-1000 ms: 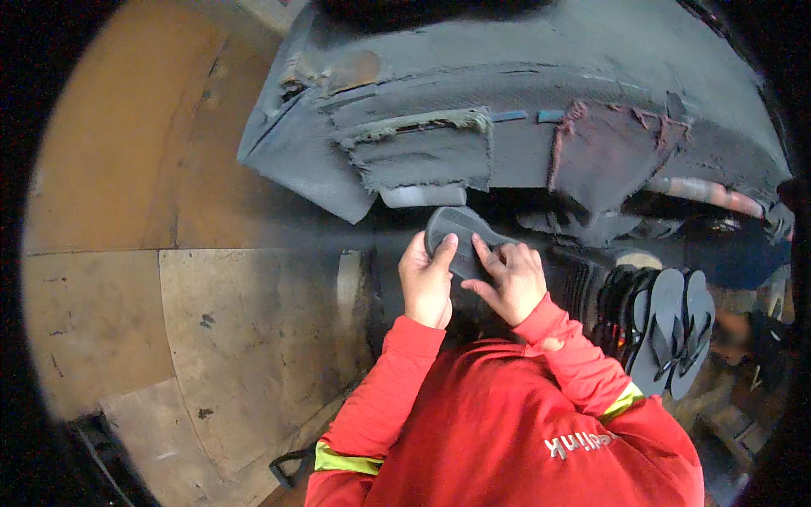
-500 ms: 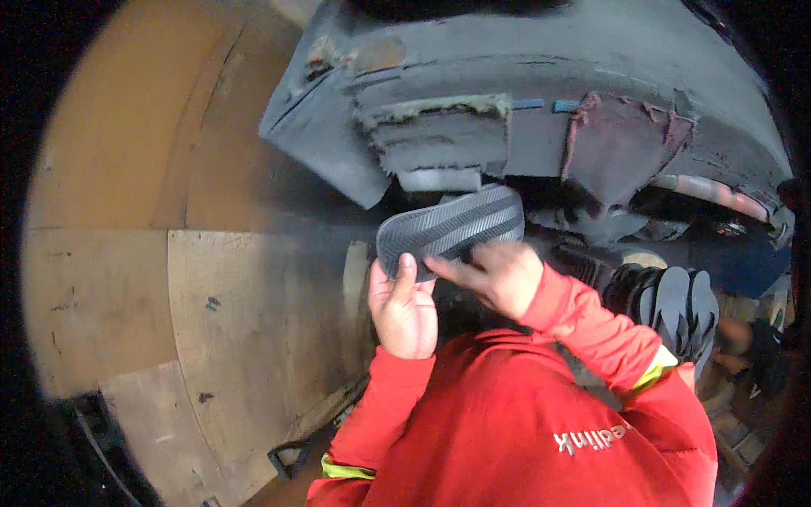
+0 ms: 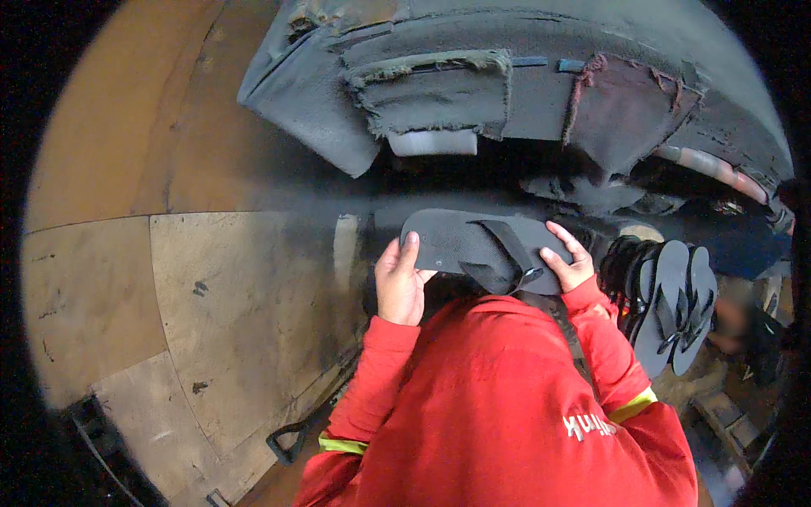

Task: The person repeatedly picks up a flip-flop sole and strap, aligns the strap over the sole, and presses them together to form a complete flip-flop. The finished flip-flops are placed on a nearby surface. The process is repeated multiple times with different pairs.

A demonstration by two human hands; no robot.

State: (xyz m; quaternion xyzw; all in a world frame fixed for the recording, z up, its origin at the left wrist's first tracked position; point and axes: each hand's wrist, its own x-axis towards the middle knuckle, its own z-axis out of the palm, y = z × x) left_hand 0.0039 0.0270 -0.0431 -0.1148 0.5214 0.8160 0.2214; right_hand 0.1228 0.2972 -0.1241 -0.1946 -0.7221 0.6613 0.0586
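A dark grey flip-flop (image 3: 456, 237) with black straps lies sideways between my two hands, its footbed side facing up. My left hand (image 3: 401, 283) is closed on one end of the sole, the thumb pressed on top and the fingers underneath. On the opposite end, near the strap's toe post, my right hand (image 3: 574, 262) grips the edge with its thumb on top; part of its fingers is hidden behind the sole.
At the right hangs or stands a row of several grey flip-flops (image 3: 672, 296) with black straps. Ahead is a dusty grey padded surface (image 3: 541, 101) with frayed cloth patches. Worn wooden boards (image 3: 228, 296) cover the left side.
The flip-flop has been turned over, from its ridged underside to its strap side. My right hand has moved from over the sole to its right end and grips it.
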